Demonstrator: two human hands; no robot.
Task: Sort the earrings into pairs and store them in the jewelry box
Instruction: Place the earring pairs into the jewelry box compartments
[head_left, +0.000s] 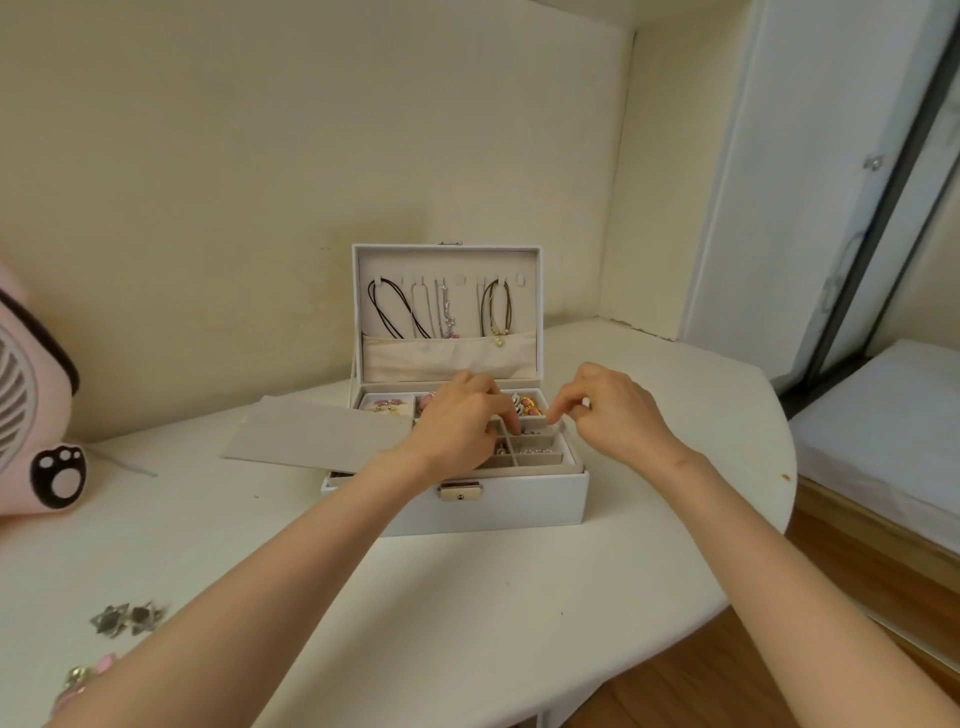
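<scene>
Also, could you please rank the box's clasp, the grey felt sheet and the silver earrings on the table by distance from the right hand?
1. The clasp, on the jewelry box front, below-left of the right hand.
2. The grey felt sheet, at the box's left side.
3. The silver earrings, far left, nearest the camera.

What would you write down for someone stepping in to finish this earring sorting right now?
Left hand: over the open jewelry box, one finger dipped into a middle compartment; whether it grips anything cannot be made out.
Right hand: fingertips pinched together above the box's right side; anything between them is too small to tell.
Done: several compartments hold jewelry, such as the pink pieces at back left.
Left: silver earrings and pink-and-gold earrings lie loose on the table, near left; pair them and store them.
</scene>
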